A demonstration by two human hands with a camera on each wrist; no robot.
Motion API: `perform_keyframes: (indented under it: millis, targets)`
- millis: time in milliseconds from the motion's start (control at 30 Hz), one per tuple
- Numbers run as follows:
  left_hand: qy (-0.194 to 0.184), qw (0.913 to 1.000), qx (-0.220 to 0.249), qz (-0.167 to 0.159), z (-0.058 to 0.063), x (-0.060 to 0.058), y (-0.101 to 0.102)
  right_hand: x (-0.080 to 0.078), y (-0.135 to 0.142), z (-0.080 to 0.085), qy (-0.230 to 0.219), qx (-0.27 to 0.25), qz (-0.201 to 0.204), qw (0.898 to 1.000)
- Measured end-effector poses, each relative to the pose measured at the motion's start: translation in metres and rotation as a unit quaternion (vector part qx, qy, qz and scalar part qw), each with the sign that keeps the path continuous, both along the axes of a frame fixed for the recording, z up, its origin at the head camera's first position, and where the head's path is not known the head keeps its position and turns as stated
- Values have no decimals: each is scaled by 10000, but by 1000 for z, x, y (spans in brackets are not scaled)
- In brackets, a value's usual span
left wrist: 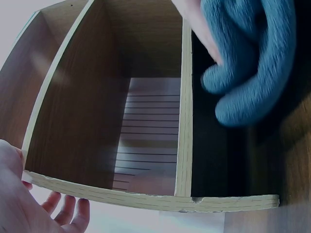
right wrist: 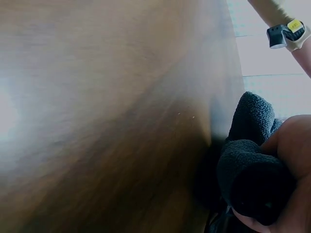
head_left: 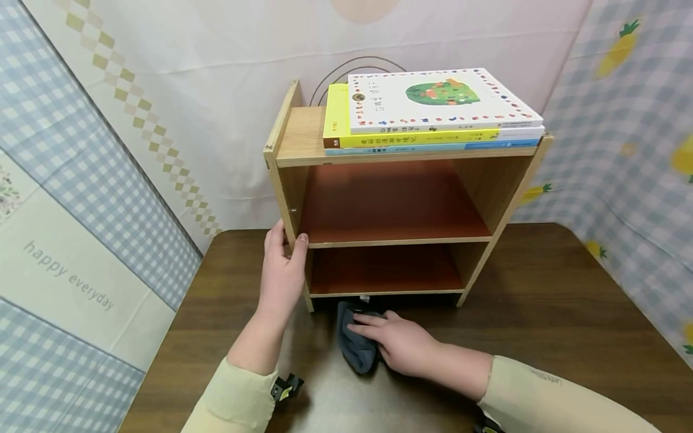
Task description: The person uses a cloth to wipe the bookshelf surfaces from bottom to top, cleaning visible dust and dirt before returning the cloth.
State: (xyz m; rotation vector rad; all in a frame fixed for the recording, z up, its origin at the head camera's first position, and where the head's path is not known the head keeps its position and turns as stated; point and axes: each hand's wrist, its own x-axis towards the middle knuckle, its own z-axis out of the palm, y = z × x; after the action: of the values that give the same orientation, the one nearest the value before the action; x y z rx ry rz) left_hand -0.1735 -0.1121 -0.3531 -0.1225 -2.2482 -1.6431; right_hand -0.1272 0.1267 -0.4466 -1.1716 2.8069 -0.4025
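A small wooden shelf unit (head_left: 303, 135) with reddish-brown inner boards stands on the table. My left hand (head_left: 281, 276) grips its left side panel, thumb at the front edge and fingers round the outside; the left wrist view shows the hand (left wrist: 24, 199) at that edge. In front of the bottom gap, my right hand (head_left: 403, 343) holds a dark blue-grey cloth (head_left: 354, 346) low over the tabletop. The bunched cloth (left wrist: 257, 92) is fuzzy and folded, close to the lowest board. In the right wrist view, the hand wraps round the cloth (right wrist: 243, 155).
Several picture books (head_left: 433, 114) lie stacked on the shelf's top board, a white one uppermost. The brown wooden table (head_left: 216, 349) extends around the shelf. Behind hangs a pale curtain (head_left: 216, 78), with blue checked cloth (head_left: 97, 120) at the left.
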Motion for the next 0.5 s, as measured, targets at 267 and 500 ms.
perform_keyframes:
  millis: [267, 500]
  targets:
    - [-72, 9999, 58, -64, -2, -2, -2, 17, 27, 0, 107, -158, -130, 9997]
    - [-41, 9999, 66, -105, -4, -4, -2, 28, 48, 0, 161, -147, -308, 9993]
